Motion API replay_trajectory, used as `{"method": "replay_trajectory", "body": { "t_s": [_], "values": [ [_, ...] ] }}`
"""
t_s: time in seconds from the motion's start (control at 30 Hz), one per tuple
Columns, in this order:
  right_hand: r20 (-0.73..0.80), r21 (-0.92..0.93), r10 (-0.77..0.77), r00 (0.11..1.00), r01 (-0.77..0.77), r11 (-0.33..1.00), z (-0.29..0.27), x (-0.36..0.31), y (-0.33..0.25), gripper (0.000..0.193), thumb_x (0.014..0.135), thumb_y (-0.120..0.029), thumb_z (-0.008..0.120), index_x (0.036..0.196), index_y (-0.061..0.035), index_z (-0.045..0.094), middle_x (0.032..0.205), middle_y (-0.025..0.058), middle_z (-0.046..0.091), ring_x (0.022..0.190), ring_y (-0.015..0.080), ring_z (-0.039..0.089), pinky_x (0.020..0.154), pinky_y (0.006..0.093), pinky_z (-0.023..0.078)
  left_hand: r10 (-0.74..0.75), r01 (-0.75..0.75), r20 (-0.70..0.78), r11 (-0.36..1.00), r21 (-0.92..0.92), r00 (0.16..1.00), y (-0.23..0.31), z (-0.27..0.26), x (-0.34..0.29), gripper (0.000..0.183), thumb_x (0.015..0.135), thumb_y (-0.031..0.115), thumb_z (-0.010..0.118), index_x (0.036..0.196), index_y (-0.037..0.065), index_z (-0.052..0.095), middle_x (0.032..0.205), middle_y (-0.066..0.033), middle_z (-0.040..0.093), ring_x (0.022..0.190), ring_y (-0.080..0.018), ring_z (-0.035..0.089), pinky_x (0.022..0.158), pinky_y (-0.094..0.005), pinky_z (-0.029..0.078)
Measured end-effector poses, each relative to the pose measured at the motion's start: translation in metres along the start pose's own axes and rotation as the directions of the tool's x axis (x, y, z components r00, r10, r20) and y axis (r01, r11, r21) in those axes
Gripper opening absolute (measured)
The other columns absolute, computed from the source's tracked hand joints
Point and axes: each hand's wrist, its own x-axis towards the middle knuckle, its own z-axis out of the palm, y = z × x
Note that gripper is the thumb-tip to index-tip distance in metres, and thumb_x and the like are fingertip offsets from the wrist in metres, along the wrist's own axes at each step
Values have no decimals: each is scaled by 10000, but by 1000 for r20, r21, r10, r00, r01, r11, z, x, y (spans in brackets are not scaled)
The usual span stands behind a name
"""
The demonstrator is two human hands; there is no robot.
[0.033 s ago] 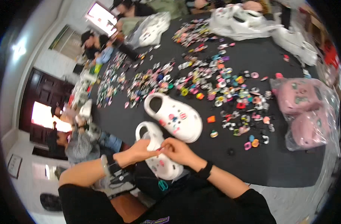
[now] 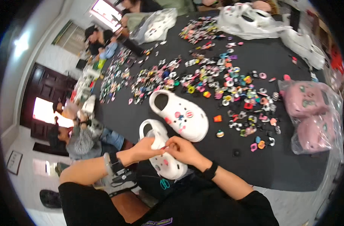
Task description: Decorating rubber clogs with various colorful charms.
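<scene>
A white clog point(image 2: 166, 167) with a few small charms on its toe is at the table's near edge, its heel strap pointing away from me. My left hand point(image 2: 142, 151) is closed on the clog's side, its thumb reaching over the top. My right hand point(image 2: 185, 151) pinches a small red piece point(image 2: 163, 148), perhaps a shoe charm, just above the clog; the left thumb meets it there. The fingers hide most of that piece. Just beyond lies a second white clog point(image 2: 196, 122) on the black table, with several red, pink and blue charms set in its top.
Loose colourful charms point(image 2: 202, 75) cover much of the black table point(image 2: 285, 169). Bagged pink clogs point(image 2: 305, 100) lie at the right, and bagged white clogs point(image 2: 160, 24) at the back. Teal-handled scissors point(image 2: 164, 184) are below the clog. Other people point(image 2: 79, 137) sit along the left.
The whole view has shifted slightly, so the table and charms appear a little farther right. Both hands stay at the same clog, fingers still together on the red piece.
</scene>
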Motion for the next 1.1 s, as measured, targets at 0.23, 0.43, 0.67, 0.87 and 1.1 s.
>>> {"method": "replay_trajectory", "body": {
  "t_s": [0.23, 0.43, 0.67, 0.87, 1.1],
  "values": [
    [79, 161, 144, 986, -155, 975, 5, 5, 5, 143, 896, -117, 655, 1000, -40, 595, 759, -53, 530, 623, 23, 455, 572, 195, 388, -134, 134, 5, 986, -100, 991, -7, -3, 7, 297, 805, 192, 768, 996, -20, 686, 865, -62, 699, 776, -107, 627, 690, -268, 500],
    [60, 194, 170, 984, -178, 965, 1, 1, -1, 158, 926, -142, 640, 1025, -35, 579, 774, -69, 522, 649, 5, 457, 585, 179, 390, -195, 216, 190, 972, -93, 962, 6, -23, 18, 317, 820, 222, 768, 1016, -14, 691, 894, -57, 698, 799, -103, 626, 704, -266, 496],
    [185, 235, 252, 950, -291, 927, -4, 3, -16, 167, 936, -175, 652, 1009, -40, 586, 766, -86, 515, 648, -11, 436, 578, 162, 364, -39, 130, 275, 939, -318, 961, -17, -16, 12, 317, 852, 173, 718, 1094, -22, 655, 967, -64, 691, 875, -106, 636, 757, -276, 500],
    [203, 201, 313, 928, -352, 914, -3, 7, -18, 167, 926, -188, 675, 988, -57, 592, 754, -107, 493, 634, -26, 407, 557, 159, 319, 134, -131, 6, 974, -184, 991, -35, 2, 14, 334, 769, 260, 710, 923, -34, 670, 858, -181, 693, 802, -238, 681, 713, -337, 513],
    [169, 278, 300, 939, -337, 899, -3, 3, -14, 177, 930, -176, 668, 1030, -62, 576, 827, -99, 516, 706, -24, 437, 615, 150, 357, -9, 8, 153, 1000, 7, 988, -10, -14, 16, 300, 853, 223, 695, 1047, -4, 670, 930, -95, 706, 850, -141, 659, 777, -300, 513]
  ]
}}
